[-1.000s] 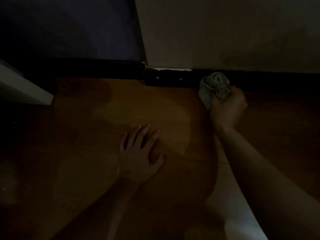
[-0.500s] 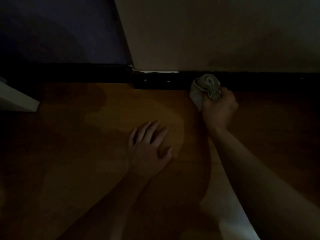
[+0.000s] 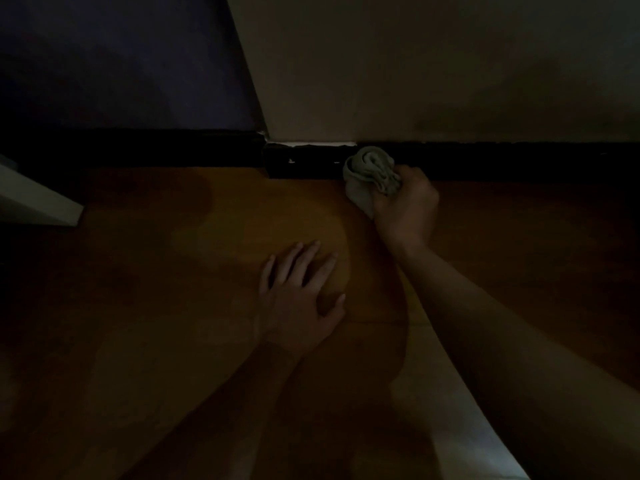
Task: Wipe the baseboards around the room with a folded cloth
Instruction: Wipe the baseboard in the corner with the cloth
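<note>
Clutching the cloth (image 3: 370,168), our right hand (image 3: 405,206) has moved nearer the baseboard (image 3: 519,161) corner, almost finishing this stretch; our left hand (image 3: 298,299) lies flat.

Masked by the bunched grey-green cloth (image 3: 370,169) and the right hand (image 3: 407,207) gripping it: a short stretch of the black baseboard strip (image 3: 519,161), cloth-to-strip contact too dark to confirm. Cut off by the left edge: a pale flat-sided slab (image 3: 31,202), identity unclear; by the bottom edge: bare left forearm (image 3: 214,410) and bare right forearm (image 3: 519,368). Lost in shadow: surface detail of the dark bluish wall (image 3: 121,64) and of the brown wooden floor (image 3: 536,265) at far right.
</note>
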The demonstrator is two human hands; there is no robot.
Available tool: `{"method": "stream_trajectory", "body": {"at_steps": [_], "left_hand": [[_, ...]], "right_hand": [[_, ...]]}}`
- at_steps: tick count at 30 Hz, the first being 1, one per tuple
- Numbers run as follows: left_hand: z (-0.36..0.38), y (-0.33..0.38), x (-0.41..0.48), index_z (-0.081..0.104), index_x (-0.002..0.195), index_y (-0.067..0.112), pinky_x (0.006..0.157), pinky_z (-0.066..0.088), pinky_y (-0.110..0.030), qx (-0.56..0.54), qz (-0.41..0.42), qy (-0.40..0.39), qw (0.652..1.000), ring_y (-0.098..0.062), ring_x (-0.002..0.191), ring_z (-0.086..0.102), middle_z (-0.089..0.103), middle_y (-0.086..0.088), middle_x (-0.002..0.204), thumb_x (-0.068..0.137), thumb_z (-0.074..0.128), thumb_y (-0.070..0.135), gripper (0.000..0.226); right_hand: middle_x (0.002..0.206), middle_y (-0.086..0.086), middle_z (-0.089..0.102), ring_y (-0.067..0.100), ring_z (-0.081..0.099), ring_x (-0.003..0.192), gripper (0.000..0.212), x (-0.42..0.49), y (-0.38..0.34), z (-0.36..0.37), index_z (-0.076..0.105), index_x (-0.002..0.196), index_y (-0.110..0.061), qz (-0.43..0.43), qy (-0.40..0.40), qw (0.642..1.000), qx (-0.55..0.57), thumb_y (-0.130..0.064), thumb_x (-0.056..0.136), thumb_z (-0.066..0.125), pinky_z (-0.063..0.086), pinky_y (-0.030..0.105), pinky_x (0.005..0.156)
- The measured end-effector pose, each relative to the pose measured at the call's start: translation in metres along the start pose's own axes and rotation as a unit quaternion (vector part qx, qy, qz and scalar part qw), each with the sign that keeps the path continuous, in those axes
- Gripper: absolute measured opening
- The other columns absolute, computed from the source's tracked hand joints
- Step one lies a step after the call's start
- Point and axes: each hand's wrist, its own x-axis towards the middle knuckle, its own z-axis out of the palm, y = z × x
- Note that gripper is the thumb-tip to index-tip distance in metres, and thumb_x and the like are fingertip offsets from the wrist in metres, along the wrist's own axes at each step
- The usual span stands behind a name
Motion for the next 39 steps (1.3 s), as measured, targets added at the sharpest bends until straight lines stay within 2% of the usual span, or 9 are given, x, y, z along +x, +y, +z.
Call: {"method": "stream_trajectory", "body": {"at_steps": [5, 8, 13, 18, 22, 25, 28, 33, 39], "left_hand": [[-0.002, 0.001, 0.0, 0.055, 0.142, 0.036, 0.118, 0.022, -0.052, -0.009, -0.001, 0.005, 1.0, -0.02, 0.146, 0.037, 0.044, 0.005, 0.156, 0.086, 0.057, 0.057, 0.06], [-0.004, 0.002, 0.0, 0.056, 0.142, 0.035, 0.119, 0.022, -0.053, -0.012, -0.004, -0.002, 1.0, -0.021, 0.146, 0.037, 0.044, 0.004, 0.156, 0.085, 0.056, 0.056, 0.06], [-0.011, 0.007, 0.001, 0.058, 0.141, 0.032, 0.117, 0.025, -0.056, -0.016, -0.009, -0.012, 1.0, -0.024, 0.144, 0.039, 0.046, 0.001, 0.155, 0.086, 0.049, 0.057, 0.061], [-0.014, 0.009, 0.002, 0.056, 0.143, 0.032, 0.117, 0.025, -0.056, -0.009, -0.009, -0.025, 1.0, -0.025, 0.145, 0.038, 0.045, 0.001, 0.155, 0.087, 0.049, 0.056, 0.062], [-0.012, 0.007, 0.003, 0.054, 0.144, 0.033, 0.118, 0.024, -0.056, -0.001, -0.008, -0.031, 1.0, -0.024, 0.146, 0.037, 0.044, 0.001, 0.156, 0.088, 0.048, 0.058, 0.062], [-0.011, 0.007, 0.003, 0.054, 0.145, 0.033, 0.117, 0.025, -0.056, -0.001, -0.006, -0.029, 1.0, -0.025, 0.145, 0.037, 0.044, 0.001, 0.156, 0.088, 0.047, 0.058, 0.062], [-0.01, 0.007, 0.002, 0.053, 0.145, 0.034, 0.116, 0.026, -0.057, 0.001, -0.007, -0.024, 1.0, -0.024, 0.145, 0.038, 0.044, 0.002, 0.156, 0.088, 0.047, 0.058, 0.062], [-0.006, 0.003, 0.002, 0.051, 0.146, 0.035, 0.117, 0.025, -0.056, 0.017, 0.008, -0.016, 1.0, -0.024, 0.145, 0.037, 0.042, 0.002, 0.156, 0.089, 0.048, 0.058, 0.062], [-0.002, 0.003, 0.001, 0.053, 0.145, 0.036, 0.116, 0.027, -0.056, 0.022, 0.008, 0.003, 1.0, -0.024, 0.144, 0.039, 0.045, 0.002, 0.155, 0.087, 0.056, 0.056, 0.061]], "right_hand": [[0.101, 0.014, 0.067, 0.028, 0.064, 0.093, 0.028, 0.011, 0.048, -0.031, 0.067, 0.1, -0.006, 0.092, 0.069, 0.993, 0.036, -0.029, 0.084, 0.062, 0.051, 0.034, 0.079], [0.102, 0.014, 0.068, 0.028, 0.065, 0.093, 0.03, 0.019, 0.069, -0.051, 0.068, 0.1, -0.007, 0.152, 0.122, 0.98, 0.031, -0.031, 0.083, 0.063, 0.046, 0.027, 0.074], [0.098, 0.01, 0.066, 0.019, 0.059, 0.086, 0.019, 0.016, 0.06, -0.044, 0.068, 0.095, -0.011, 0.089, 0.087, 0.992, 0.013, -0.026, 0.084, 0.065, 0.035, 0.022, 0.068], [0.098, 0.009, 0.065, 0.023, 0.062, 0.087, 0.02, 0.016, 0.06, -0.043, 0.068, 0.096, -0.011, 0.092, 0.106, 0.99, 0.012, -0.027, 0.084, 0.065, 0.039, 0.025, 0.068], [0.1, 0.007, 0.067, 0.021, 0.062, 0.089, 0.023, 0.017, 0.056, -0.039, 0.068, 0.098, -0.013, 0.071, 0.071, 0.995, 0.017, -0.03, 0.083, 0.068, 0.049, 0.03, 0.075], [0.099, 0.006, 0.067, 0.02, 0.063, 0.089, 0.024, 0.017, 0.058, -0.041, 0.069, 0.099, -0.014, 0.099, 0.096, 0.99, 0.039, -0.032, 0.083, 0.066, 0.047, 0.026, 0.074], [0.096, 0.009, 0.065, 0.023, 0.062, 0.086, 0.019, 0.012, 0.049, -0.03, 0.067, 0.094, -0.011, 0.056, 0.07, 0.996, 0.027, -0.025, 0.082, 0.066, 0.047, 0.029, 0.071], [0.097, 0.01, 0.065, 0.024, 0.062, 0.086, 0.022, 0.011, 0.048, -0.029, 0.068, 0.095, -0.009, 0.067, 0.088, 0.994, 0.024, -0.026, 0.081, 0.067, 0.036, 0.022, 0.068], [0.096, 0.01, 0.065, 0.022, 0.061, 0.084, 0.022, 0.009, 0.034, -0.021, 0.069, 0.094, -0.009, 0.04, 0.065, 0.997, 0.028, -0.025, 0.079, 0.066, 0.039, 0.024, 0.067]]}}
